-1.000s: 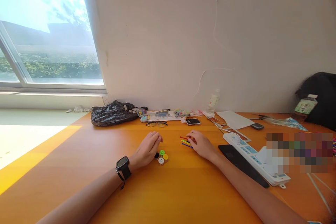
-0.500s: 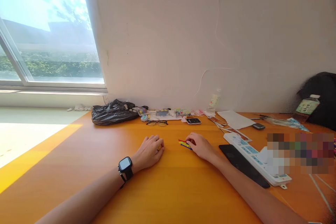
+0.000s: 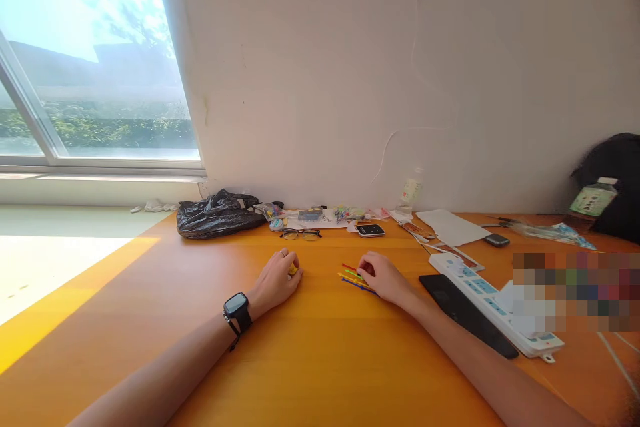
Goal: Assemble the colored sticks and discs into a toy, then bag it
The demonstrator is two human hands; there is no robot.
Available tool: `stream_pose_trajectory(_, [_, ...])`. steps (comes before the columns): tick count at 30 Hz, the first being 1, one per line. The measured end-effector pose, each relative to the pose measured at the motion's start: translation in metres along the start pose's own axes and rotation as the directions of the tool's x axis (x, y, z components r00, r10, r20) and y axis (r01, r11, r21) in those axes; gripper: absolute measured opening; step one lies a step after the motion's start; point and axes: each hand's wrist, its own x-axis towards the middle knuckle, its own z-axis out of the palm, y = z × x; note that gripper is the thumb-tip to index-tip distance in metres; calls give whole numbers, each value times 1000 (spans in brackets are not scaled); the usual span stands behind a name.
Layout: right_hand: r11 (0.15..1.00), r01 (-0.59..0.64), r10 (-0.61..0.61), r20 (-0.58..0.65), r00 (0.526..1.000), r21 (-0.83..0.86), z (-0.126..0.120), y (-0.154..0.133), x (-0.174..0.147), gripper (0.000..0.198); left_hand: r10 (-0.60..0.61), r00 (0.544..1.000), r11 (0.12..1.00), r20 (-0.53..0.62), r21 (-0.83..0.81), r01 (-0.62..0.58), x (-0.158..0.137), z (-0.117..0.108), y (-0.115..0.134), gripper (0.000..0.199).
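My left hand (image 3: 278, 278), with a ring and a watch (image 3: 236, 305) on the wrist, rests on the table with its fingers curled round a small yellow object (image 3: 293, 269). Most of that object is hidden, so its kind cannot be made out. To the right, my right hand (image 3: 383, 275) is closed, thumb and fingertips pinched at several thin coloured plastic sticks (image 3: 349, 281). Red, green, yellow and blue ones lie fanned out on the table, their tips pointing left. Their right ends go under the fingers.
A black plastic bag (image 3: 220, 215), glasses (image 3: 301, 234) and a small black-faced device (image 3: 370, 230) lie along the back. On the right are a black phone-like slab (image 3: 463, 313), a white power strip (image 3: 493, 307), paper (image 3: 453, 227) and a bottle (image 3: 593, 203).
My left hand has shifted left with the yellow object. The sticks, bunched together before, are now spread apart under my right hand. The view has turned slightly.
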Motion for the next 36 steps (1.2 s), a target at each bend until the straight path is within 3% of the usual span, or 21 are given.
stream_pose_trajectory(5, [998,62,-62,12,998,24,-1,-7,-3,13,19,999,996,-39,-89,-22,0,-1,7,11])
stream_pose_trajectory(10, [998,33,-28,-89,996,46,-5,-12,-4,16,66,994,977,-90,-198,-83,-6,-16,28,21])
stream_pose_trajectory(14, [998,40,-31,-162,986,48,-6,-15,-4,19,59,998,942,6,-332,-53,-13,-16,43,26])
stream_pose_trajectory(17, [993,68,-48,-197,979,97,-7,-18,-4,23,175,976,927,133,-356,-117,-17,-7,49,22])
stream_pose_trajectory(20, [981,111,-70,-246,967,158,-11,-26,-5,24,345,914,913,213,-302,-274,-18,0,49,20])
stream_pose_trajectory(22, [973,149,-95,-288,953,175,-14,-33,-7,24,411,884,898,222,-266,-350,-17,1,47,20])
stream_pose_trajectory(24, [967,184,-125,-303,945,177,-15,-42,-9,23,422,886,898,194,-225,-378,-15,0,44,20])
stream_pose_trajectory(26, [965,193,-144,-253,957,180,-14,-50,-13,22,397,906,911,149,-186,-368,-13,-2,42,21])
stream_pose_trajectory(29, [964,224,-219,-49,974,142,-8,-60,-19,19,335,938,936,88,-144,-321,-12,-5,40,22])
stream_pose_trajectory(32, [945,311,-321,119,939,101,-5,-65,-23,19,280,958,957,59,-100,-273,-11,-8,40,22])
stream_pose_trajectory(36, [963,259,-263,50,963,77,-13,-55,-21,16,213,976,976,44,-45,-211,-11,-12,42,24])
